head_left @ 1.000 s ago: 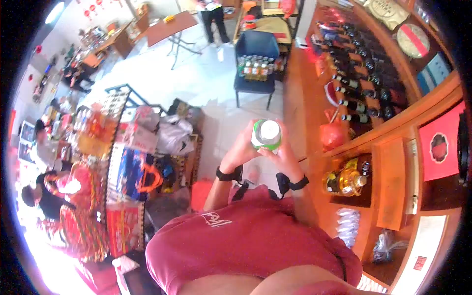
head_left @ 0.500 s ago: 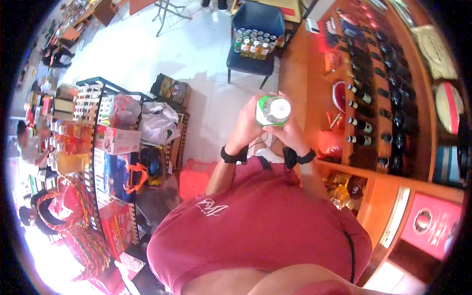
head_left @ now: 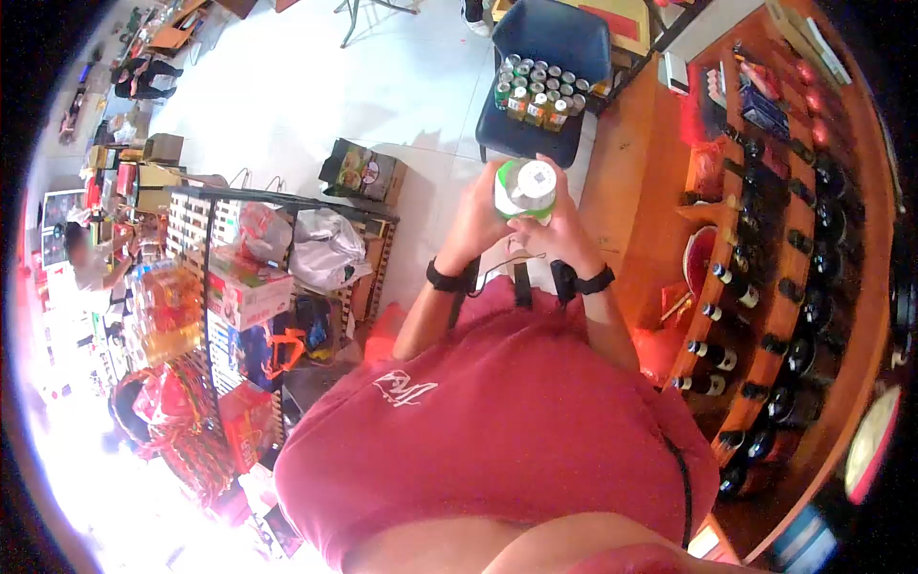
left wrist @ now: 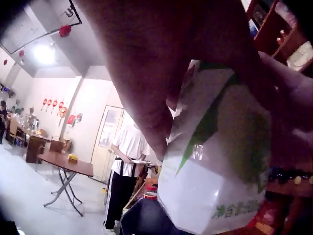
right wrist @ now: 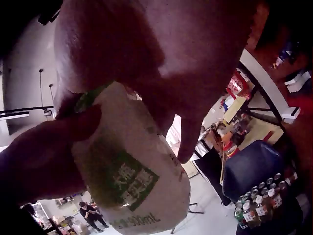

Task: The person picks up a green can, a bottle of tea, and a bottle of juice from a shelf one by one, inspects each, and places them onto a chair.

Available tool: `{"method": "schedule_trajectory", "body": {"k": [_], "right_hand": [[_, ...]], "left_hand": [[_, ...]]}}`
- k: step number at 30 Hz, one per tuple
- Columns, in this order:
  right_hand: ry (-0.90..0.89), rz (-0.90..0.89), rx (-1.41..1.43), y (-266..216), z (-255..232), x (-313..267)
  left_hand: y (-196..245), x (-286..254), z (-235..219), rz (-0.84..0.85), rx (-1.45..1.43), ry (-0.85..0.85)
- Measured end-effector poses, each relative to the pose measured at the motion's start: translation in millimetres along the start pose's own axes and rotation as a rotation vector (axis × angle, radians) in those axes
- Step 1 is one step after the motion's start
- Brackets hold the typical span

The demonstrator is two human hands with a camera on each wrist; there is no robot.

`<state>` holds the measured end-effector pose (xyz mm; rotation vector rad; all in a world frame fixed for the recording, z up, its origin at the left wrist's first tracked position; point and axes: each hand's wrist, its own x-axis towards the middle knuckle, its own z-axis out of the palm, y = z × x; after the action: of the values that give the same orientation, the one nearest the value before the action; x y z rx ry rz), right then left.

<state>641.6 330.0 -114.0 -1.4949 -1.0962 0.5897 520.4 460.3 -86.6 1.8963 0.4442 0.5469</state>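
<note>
Both hands hold one bottle (head_left: 516, 199) upright in front of the chest, its white cap facing the head camera. My left hand (head_left: 481, 222) grips it from the left, and my right hand (head_left: 568, 235) from the right. In the left wrist view the white and green label (left wrist: 210, 166) shows below the dark hand. Printed characters and "900mL" appear on the bottle (right wrist: 142, 171) in the right wrist view, with fingers around its upper part. Beyond the hands stands a dark blue chair (head_left: 524, 137) bearing several drink cans (head_left: 553, 69) and small capped bottles (head_left: 537, 107).
A wooden rack of dark bottles (head_left: 712, 356) runs along the right. On the left are a shelf with boxes (head_left: 247, 287), a silver bag (head_left: 330, 251) and large oil bottles (head_left: 167, 306). A person (left wrist: 126, 166) stands near a folding table (left wrist: 68, 162).
The head view has tilted down and turned, so the rack, shelf and chair have shifted in it. Both hands keep holding the bottle, which now overlaps the chair's front edge.
</note>
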Motion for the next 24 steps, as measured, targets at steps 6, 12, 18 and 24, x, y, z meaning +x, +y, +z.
{"method": "schedule_trajectory", "body": {"k": [6,12,18,24], "right_hand": [[0.075,0.052,0.052,70,-63,70],[0.015,0.168,-0.072,106,-82,125],[-0.001,0.252,-0.010,158,-62,178],[0.028,0.363,-0.088,184,-36,261]], "left_hand": [[-33,120,37,-0.051,0.090,-0.120],[-98,171,53,-0.100,0.013,-0.115],[-155,212,29,-0.106,0.112,-0.119],[-203,288,-22,-0.114,0.058,-0.190]]}}
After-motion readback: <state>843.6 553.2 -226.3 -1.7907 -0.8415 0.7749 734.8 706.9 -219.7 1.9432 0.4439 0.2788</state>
